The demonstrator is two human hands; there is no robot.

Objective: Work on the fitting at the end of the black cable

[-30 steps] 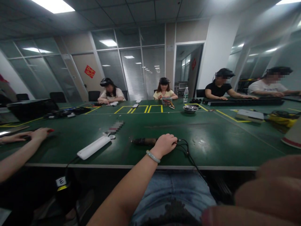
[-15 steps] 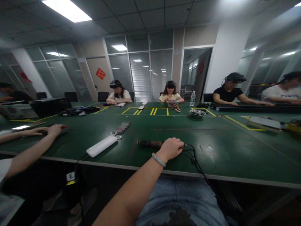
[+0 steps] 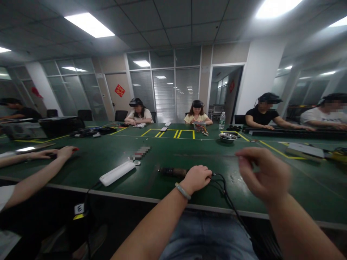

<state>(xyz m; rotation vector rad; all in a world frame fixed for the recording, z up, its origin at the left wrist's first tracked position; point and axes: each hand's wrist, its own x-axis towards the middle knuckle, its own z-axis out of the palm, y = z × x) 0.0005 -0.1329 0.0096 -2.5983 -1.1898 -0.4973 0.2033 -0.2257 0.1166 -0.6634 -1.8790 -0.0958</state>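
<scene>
A dark electric screwdriver (image 3: 172, 172) lies on the green table, its tip pointing left. My left hand (image 3: 197, 177) is wrapped over its rear part, close to where the black cable (image 3: 225, 191) comes out. The fingers on the far side are partly hidden by the back of that hand. To the right, my right hand (image 3: 265, 175) is raised above the table, apart from the screwdriver. Its thumb and forefinger curve toward each other around a gap, but motion blurs the fingers and I see no object in them.
A white power strip (image 3: 118, 173) lies to the left, with a small pixelated item (image 3: 141, 152) beyond it. Farther back are a metal bowl (image 3: 227, 137) and a water bottle (image 3: 222, 120). A neighbour's hands (image 3: 63, 153) work at far left. People sit across the table (image 3: 189, 146).
My right hand has come into view from the right, raised over the table. My left hand stays on the screwdriver. The camera has tilted up slightly.
</scene>
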